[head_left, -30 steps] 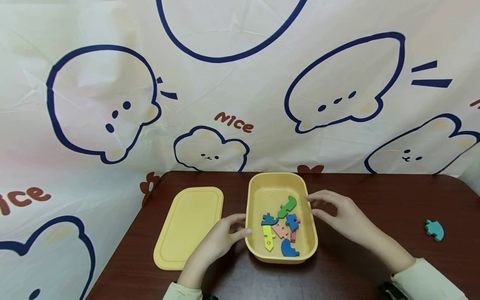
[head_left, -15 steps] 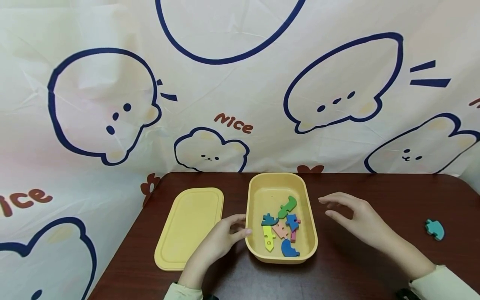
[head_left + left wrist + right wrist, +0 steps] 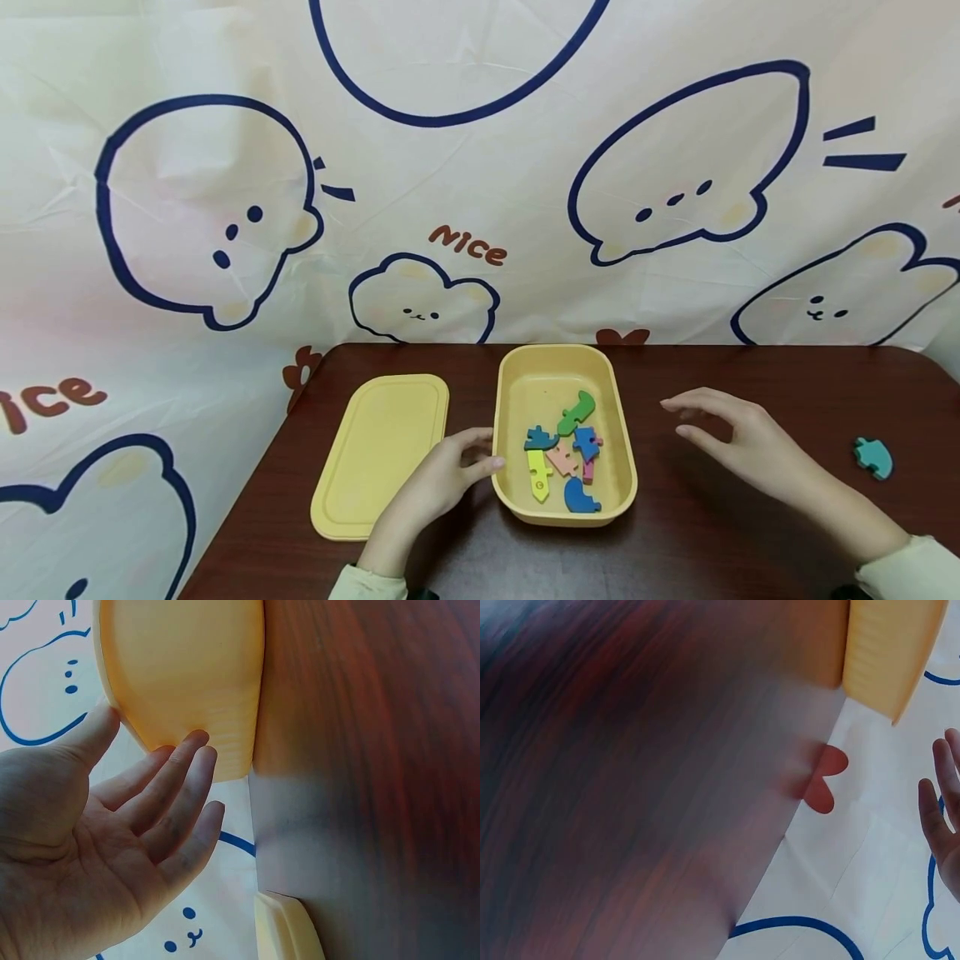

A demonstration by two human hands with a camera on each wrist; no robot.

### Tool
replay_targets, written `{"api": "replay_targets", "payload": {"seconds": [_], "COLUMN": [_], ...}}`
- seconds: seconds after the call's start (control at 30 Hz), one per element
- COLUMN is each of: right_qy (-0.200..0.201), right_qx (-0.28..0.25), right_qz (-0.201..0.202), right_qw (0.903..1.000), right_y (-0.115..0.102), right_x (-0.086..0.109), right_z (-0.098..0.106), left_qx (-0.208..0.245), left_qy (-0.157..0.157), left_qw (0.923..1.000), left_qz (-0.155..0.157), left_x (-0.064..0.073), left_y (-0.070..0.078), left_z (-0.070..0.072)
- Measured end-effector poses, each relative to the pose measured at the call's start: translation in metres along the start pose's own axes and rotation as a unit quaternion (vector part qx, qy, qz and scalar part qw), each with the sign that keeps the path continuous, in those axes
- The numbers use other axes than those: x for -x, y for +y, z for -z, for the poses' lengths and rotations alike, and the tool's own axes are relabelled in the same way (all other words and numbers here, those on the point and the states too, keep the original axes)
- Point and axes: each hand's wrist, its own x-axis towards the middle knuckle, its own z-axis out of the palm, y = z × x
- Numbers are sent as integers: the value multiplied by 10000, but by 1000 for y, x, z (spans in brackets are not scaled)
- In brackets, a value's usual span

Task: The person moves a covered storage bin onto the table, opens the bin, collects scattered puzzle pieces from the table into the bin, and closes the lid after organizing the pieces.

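A yellow rectangular box (image 3: 564, 518) stands on the table, holding several colourful puzzle pieces. Among these are a green piece (image 3: 577, 412), a yellow piece (image 3: 537, 475), a salmon piece (image 3: 560, 458) and a rounded blue piece (image 3: 581, 497). My left hand (image 3: 442, 479) holds the box at its left side. In the left wrist view its thumb is at the rim, fingertips (image 3: 196, 738) against the outer wall. To the right of the box, my right hand (image 3: 742, 437) is over the table, relaxed and holding nothing. A teal puzzle piece (image 3: 873, 458) lies farther right.
A flat yellow lid (image 3: 378, 454) lies left of the box, partly behind my left forearm. The dark brown table (image 3: 540, 567) ends at the back against a white cloth (image 3: 540, 208) with blue cartoon outlines.
My right hand has moved away from the box's right rim, out to the right. The left hand, box and puzzle pieces have stayed in place.
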Motion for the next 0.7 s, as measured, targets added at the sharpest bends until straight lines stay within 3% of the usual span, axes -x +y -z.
{"api": "replay_targets", "payload": {"seconds": [0.13,0.7], "right_qy": [-31,-177], "right_qx": [78,130], "right_qz": [110,-122], "right_qw": [9999,9997], "right_y": [5,28], "right_x": [3,21], "right_z": [4,24], "left_qx": [-4,-40], "left_qy": [11,33], "left_qw": [10000,10000], "left_qz": [0,16], "left_x": [0,0], "left_y": [0,0], "left_z": [0,0]}}
